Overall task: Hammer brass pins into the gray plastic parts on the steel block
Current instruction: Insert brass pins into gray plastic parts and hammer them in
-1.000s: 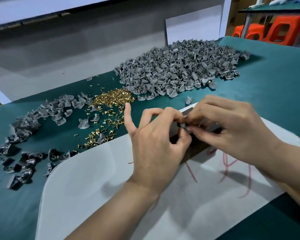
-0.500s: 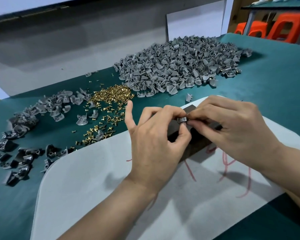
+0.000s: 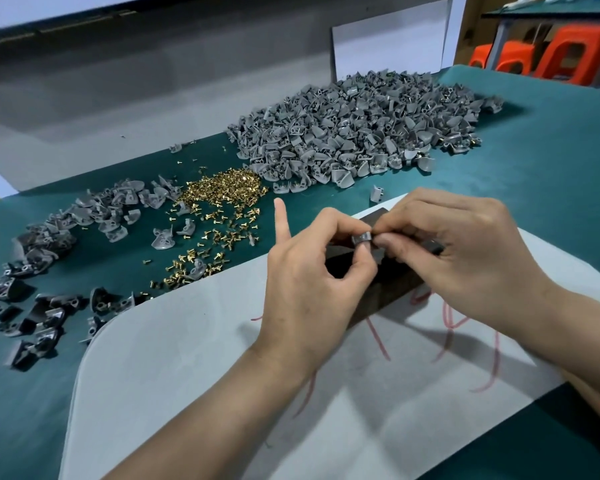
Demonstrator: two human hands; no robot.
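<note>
Head view: left hand (image 3: 309,292) and right hand (image 3: 471,251) both pinch one gray plastic part (image 3: 362,238) just above the steel block (image 3: 387,289). One left finger sticks up. Part mostly hidden, long axis unclear. Brass pins (image 3: 222,188) lie well apart to the left.

The counter (image 3: 534,161) is deep teal green, and the sheet (image 3: 187,393) is pale grey with loose red scribbles (image 3: 378,337). The brass pins (image 3: 222,185) are shiny gold and the heaped gray plastic parts (image 3: 354,126) mid grey. The held part (image 3: 362,238) is glossy pale grey, the steel block (image 3: 388,282) brown-black, and the stools (image 3: 568,53) orange.
</note>
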